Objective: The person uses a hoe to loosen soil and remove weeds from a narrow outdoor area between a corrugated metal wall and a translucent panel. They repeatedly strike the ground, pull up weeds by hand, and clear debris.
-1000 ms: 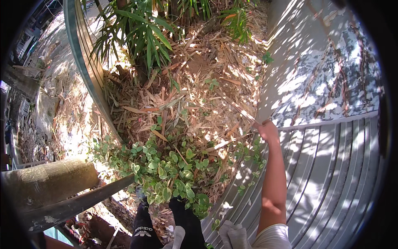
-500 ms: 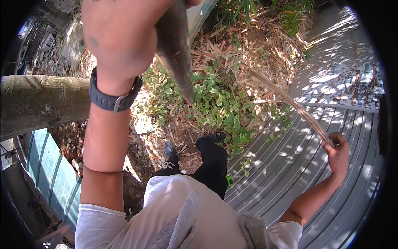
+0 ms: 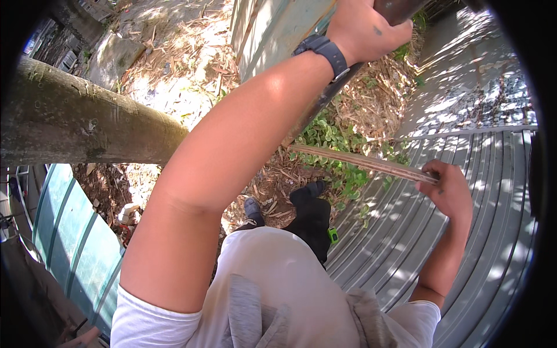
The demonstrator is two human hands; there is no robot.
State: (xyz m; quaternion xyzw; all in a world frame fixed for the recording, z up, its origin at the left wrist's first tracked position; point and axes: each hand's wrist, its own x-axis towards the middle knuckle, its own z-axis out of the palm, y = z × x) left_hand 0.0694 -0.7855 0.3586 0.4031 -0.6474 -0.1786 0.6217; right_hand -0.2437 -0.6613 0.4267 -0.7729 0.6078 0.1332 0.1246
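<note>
My left hand (image 3: pixel 365 29) is raised high at the top of the view, shut around a dark rod-like handle (image 3: pixel 325 98) that slants down toward the plants. A dark watch (image 3: pixel 325 49) sits on that wrist. My right hand (image 3: pixel 447 191) is stretched out to the right and grips the near end of a long thin brown strip (image 3: pixel 360 162). The strip runs almost level, leftward over the green plants (image 3: pixel 331 136), and its far end meets the lower part of the dark handle. My dark shoes (image 3: pixel 252 207) stand on dry leaves below.
A thick mossy trunk (image 3: pixel 75 124) crosses the left side. Grey corrugated metal sheeting (image 3: pixel 481 232) lies on the right, teal corrugated sheeting (image 3: pixel 69 232) at lower left, and a teal fence panel (image 3: pixel 272 29) at top. Dry bamboo leaves (image 3: pixel 191 64) cover the ground.
My left arm has come up into view with the dark handle and risen higher. My right hand, earlier down by the sheet's edge, now holds the brown strip lifted and nearly level.
</note>
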